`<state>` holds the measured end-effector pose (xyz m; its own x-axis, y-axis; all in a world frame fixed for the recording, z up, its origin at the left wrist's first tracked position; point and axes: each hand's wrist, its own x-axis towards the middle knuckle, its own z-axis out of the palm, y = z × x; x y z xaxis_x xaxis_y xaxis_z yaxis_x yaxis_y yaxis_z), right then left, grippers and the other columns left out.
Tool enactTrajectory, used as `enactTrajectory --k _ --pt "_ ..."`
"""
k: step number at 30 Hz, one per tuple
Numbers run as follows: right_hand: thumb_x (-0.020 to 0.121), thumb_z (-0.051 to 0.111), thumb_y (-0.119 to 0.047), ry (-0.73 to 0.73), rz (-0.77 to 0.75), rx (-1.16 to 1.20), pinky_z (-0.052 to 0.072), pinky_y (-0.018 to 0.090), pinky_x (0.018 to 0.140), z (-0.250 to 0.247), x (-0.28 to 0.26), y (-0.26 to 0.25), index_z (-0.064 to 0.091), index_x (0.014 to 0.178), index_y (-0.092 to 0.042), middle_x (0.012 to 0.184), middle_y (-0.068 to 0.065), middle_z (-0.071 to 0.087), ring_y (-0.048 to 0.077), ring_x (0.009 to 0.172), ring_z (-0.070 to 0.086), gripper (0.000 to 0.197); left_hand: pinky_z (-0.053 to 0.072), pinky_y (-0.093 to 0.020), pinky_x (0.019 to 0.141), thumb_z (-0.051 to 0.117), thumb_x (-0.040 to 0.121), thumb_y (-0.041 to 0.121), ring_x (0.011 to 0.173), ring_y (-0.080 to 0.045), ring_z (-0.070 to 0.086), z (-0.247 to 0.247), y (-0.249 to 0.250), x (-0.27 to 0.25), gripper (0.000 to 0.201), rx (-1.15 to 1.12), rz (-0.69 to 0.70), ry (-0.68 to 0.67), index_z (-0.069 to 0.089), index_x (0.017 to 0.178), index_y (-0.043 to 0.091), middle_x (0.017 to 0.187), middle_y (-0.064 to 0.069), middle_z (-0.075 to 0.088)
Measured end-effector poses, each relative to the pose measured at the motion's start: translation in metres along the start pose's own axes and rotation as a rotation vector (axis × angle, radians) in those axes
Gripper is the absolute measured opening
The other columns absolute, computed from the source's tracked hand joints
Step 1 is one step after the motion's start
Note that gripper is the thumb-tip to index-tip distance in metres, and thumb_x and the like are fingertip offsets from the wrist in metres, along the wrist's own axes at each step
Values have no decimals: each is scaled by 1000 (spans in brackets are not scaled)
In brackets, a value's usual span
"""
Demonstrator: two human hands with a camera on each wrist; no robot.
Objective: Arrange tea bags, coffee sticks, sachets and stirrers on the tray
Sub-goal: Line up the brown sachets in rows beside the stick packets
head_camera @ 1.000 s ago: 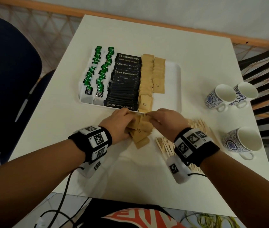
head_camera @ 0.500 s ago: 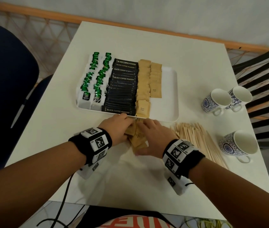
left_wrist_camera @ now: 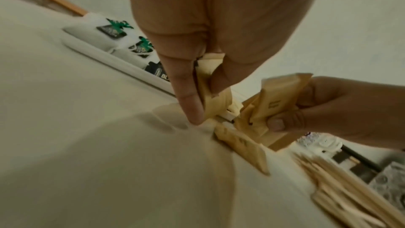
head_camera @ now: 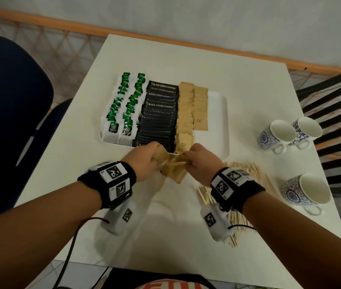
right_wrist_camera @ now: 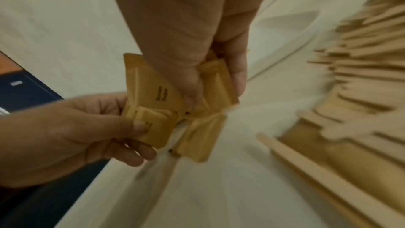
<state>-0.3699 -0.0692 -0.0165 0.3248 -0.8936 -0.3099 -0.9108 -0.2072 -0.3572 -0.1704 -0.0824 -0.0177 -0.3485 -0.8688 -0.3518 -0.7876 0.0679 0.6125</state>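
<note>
A white tray (head_camera: 219,113) holds green tea bags (head_camera: 123,105), black coffee sticks (head_camera: 159,113) and two rows of brown sugar sachets (head_camera: 186,109). Just in front of the tray both hands hold loose brown sachets (head_camera: 174,166) above the table. My left hand (head_camera: 144,161) pinches sachets (left_wrist_camera: 210,93) between thumb and fingers. My right hand (head_camera: 200,161) grips a bunch of sachets (right_wrist_camera: 153,91). One more sachet (left_wrist_camera: 243,152) hangs or lies below them. Wooden stirrers (head_camera: 246,180) lie in a pile under and right of my right wrist.
Three blue-patterned white cups (head_camera: 276,134) (head_camera: 307,128) (head_camera: 307,192) stand at the table's right side. A dark blue chair (head_camera: 9,113) is at the left, a black slatted chair (head_camera: 336,105) at the right. The tray's right strip is bare.
Both hands have lifted from the sachet pile on the table and now hold the sachets up near the tray's front edge. The right hand moved back to the right.
</note>
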Motion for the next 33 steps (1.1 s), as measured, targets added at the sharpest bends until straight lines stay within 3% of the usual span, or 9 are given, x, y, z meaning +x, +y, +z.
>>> enactTrajectory --k 2,6,12,16,22,25,27,29,33 --pt "92 53 -20 -19 -2 93 42 28 76 -7 -1 0 59 111 -12 103 5 57 24 94 56 21 53 -37 74 47 92 8 91 -24 62 0 2 1 32 -203 -38 -9 51 121 21 104 -4 63" --pt "84 63 -17 22 72 333 47 26 61 -8 -1 -6 39 122 -22 82 -2 62 16 71 58 45 59 -43 78 47 88 -4 93 -29 67 5 21 0 39 -594 -89 -125 52 116 23 109 -12 62" --pt "79 67 -11 118 57 464 47 29 63 -6 0 -13 30 131 -22 71 0 59 10 61 53 65 57 -39 73 72 80 7 73 -19 64 3 28 9 40 -682 -145 -178 56 115 17 90 -6 65" --pt "75 72 -13 175 -12 567 48 27 64 -7 -3 -11 30 134 -26 73 0 60 10 63 54 74 58 -34 69 72 83 10 78 -24 68 -4 20 9 35 -832 -232 -255 57 114 12 90 -9 69" --pt "75 75 -15 94 -6 646 52 23 72 -5 5 -2 40 128 -36 86 -7 62 12 77 61 67 60 -33 63 75 79 8 79 -25 70 -12 12 5 33 -805 -286 -184 57 106 15 98 -12 68" --pt "80 72 -22 35 13 537 51 20 77 -8 4 2 54 118 -32 93 -9 63 8 83 62 43 60 -33 60 74 80 9 72 -28 70 -23 1 3 32 -786 -318 -119 57 106 15 95 -14 69" --pt "86 64 -32 -8 20 275 49 25 82 -7 2 3 59 117 -28 101 -7 61 10 91 59 32 59 -31 56 73 80 8 69 -29 70 -30 -5 1 31 -776 -338 -68 57 106 14 95 -16 69" --pt "89 57 -42 -17 16 37 47 28 84 -1 1 0 57 122 -27 110 -4 58 15 100 57 36 58 -30 55 73 80 7 65 -28 70 -35 -10 0 31 -769 -349 -9 56 106 13 94 -16 69" --pt "79 64 -55 -94 75 -81 47 36 91 10 3 -14 43 136 -26 125 -1 52 21 114 52 67 59 -30 56 70 82 5 63 -26 68 -38 -14 0 31 -764 -343 55 57 109 12 93 -15 68"
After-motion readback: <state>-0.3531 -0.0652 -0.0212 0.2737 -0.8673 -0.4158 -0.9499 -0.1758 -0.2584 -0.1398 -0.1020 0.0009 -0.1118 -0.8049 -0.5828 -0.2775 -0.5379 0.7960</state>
